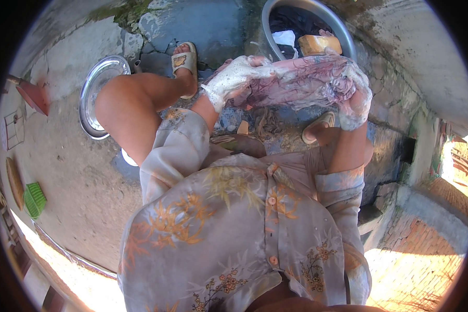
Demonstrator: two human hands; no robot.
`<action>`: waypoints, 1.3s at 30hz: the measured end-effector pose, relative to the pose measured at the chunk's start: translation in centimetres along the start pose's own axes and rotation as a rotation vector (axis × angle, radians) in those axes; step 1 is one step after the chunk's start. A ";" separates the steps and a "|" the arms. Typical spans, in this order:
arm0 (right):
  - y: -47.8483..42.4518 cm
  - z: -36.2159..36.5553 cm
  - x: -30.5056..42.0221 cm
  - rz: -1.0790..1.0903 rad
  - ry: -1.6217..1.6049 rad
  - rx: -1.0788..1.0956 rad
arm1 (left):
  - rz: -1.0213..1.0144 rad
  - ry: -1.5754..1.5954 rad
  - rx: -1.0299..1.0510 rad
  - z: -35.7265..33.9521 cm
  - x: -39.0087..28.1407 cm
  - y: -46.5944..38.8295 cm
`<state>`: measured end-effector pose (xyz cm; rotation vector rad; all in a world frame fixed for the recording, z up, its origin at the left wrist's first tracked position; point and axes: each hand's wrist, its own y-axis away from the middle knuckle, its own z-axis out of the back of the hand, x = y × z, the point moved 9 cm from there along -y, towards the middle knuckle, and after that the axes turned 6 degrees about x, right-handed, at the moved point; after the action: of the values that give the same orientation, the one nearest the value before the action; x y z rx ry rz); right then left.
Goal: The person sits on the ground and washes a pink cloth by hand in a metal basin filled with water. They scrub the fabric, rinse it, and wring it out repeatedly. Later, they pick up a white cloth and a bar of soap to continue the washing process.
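Note:
A wet mauve cloth [292,84] with soap lather stretches between my two hands, above the floor and in front of my knees. My left hand [240,76], coated in white suds up to the wrist, grips its left end. At the other end, my right hand [355,97] holds a bunched, foamy part of the cloth, which hides some of the fingers. Just beyond the cloth stands a round metal basin [266,27]. Inside it are dark wet fabric [296,19], a white piece [284,38] and a yellowish-brown block [316,45].
A shiny round metal tray or lid [86,105] is beside my left knee. Further left are a red dustpan-like scoop [33,95] and a green plastic basket [35,199]. A crumpled brownish cloth [267,123] lies between my feet. A concrete wall [425,58] rises on the right.

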<state>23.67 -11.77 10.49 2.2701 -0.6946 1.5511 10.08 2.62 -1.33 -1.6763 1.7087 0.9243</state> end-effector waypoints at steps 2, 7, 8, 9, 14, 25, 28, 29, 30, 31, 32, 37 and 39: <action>0.2 0.0 -0.3 -0.003 -0.092 -0.029 | -0.168 0.208 -0.054 1.1 -1.0 0.5; -0.4 -1.5 -3.5 0.073 -0.171 -0.184 | -0.116 0.419 -0.335 2.1 1.6 -0.9; -0.2 -3.8 -4.4 0.113 -0.062 -0.194 | -0.080 0.412 -0.397 0.8 1.7 -0.7; 0.8 -6.3 -4.8 0.185 0.442 -0.245 | -0.041 0.406 -0.453 0.2 1.9 -0.4; -0.7 -7.7 -7.8 0.444 1.071 -0.353 | -0.219 0.538 -0.065 -3.9 2.0 0.6; -2.6 -5.1 -8.4 0.264 1.125 -0.473 | -0.184 0.373 0.102 -2.5 4.3 1.3; -2.1 -6.2 -8.2 0.299 1.129 -0.449 | -0.173 0.513 -0.063 -4.1 1.4 1.6; -0.3 -9.6 -8.2 0.392 1.121 -0.377 | -0.044 0.521 -0.262 -3.3 1.7 1.8; 1.4 -12.9 -9.4 0.410 1.133 -0.166 | -0.138 0.273 -0.118 -1.8 2.4 1.0; 1.2 -14.1 -10.4 0.436 1.106 -0.101 | -0.298 0.016 -0.050 0.4 2.6 1.6; 1.4 -14.5 -10.5 0.464 1.095 -0.088 | -0.450 -0.202 0.030 1.7 3.1 1.8; -3.4 -5.3 -6.6 0.236 1.216 -0.536 | -0.149 0.434 0.031 -0.9 5.1 1.3; -1.4 -7.2 -7.7 0.317 1.128 -0.451 | -0.153 0.476 0.000 -0.8 4.7 1.5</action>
<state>16.51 -5.32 6.05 0.7486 -0.9044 2.1538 8.37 -0.90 -4.42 -2.1152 1.8323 0.4753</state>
